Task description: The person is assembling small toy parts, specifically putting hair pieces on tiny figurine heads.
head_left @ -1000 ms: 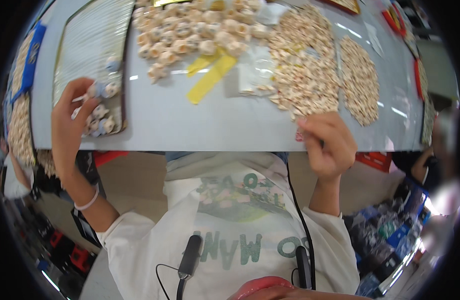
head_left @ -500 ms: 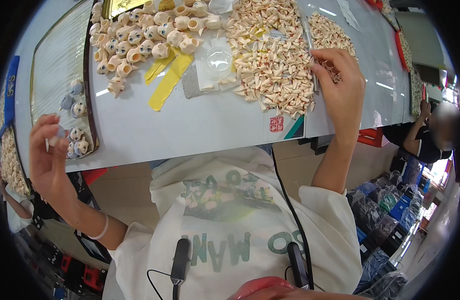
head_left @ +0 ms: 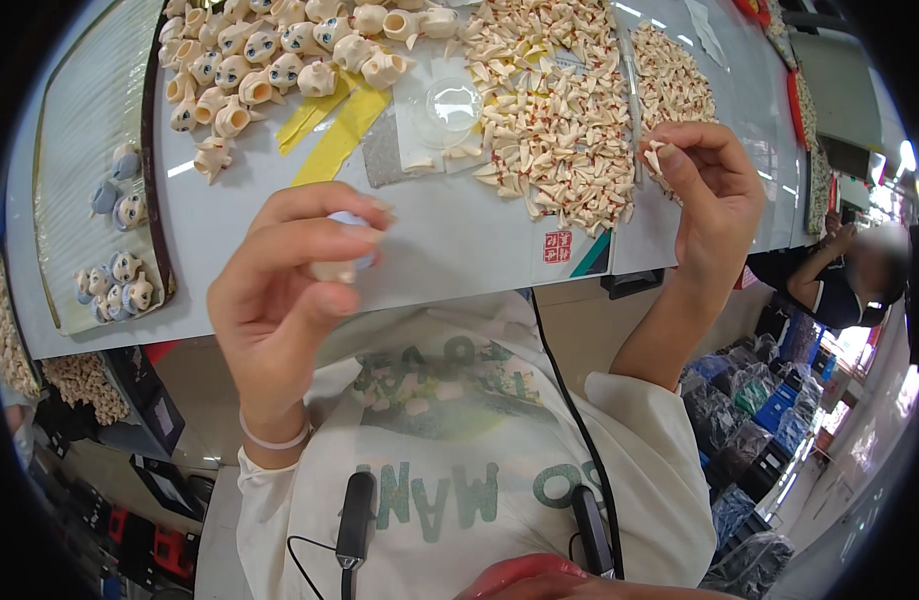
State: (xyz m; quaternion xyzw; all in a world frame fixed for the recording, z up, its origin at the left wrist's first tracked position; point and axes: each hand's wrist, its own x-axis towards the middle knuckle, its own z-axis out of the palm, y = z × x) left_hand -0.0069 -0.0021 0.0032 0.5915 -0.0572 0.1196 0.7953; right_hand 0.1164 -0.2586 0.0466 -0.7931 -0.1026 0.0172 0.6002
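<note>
My left hand (head_left: 275, 290) is raised over the table's front edge, fingers closed round a small doll head (head_left: 352, 219) with a pale blue back. Its face is hidden by the fingers. My right hand (head_left: 718, 190) pinches a tiny cream pointed piece (head_left: 653, 155) between thumb and forefinger, just in front of the smaller pile of pointed pieces (head_left: 672, 75). Left of that hand spreads a larger pile of the same red-marked pieces (head_left: 560, 130). Hollow doll heads with painted eyes (head_left: 250, 70) lie grouped at the far left.
At the left a ribbed tray (head_left: 85, 90) with a dark rim bears several blue-backed doll heads (head_left: 117, 287). Yellow tape strips (head_left: 345, 140) and a round clear dish (head_left: 452, 105) lie mid-table. A thin divider (head_left: 628, 80) parts the two piles. Another person (head_left: 830, 270) sits at the right.
My left hand has moved right, from beside the tray to the middle front, carrying the doll head. My right hand has shifted slightly right and nearer, and a pointed piece now shows in its pinch.
</note>
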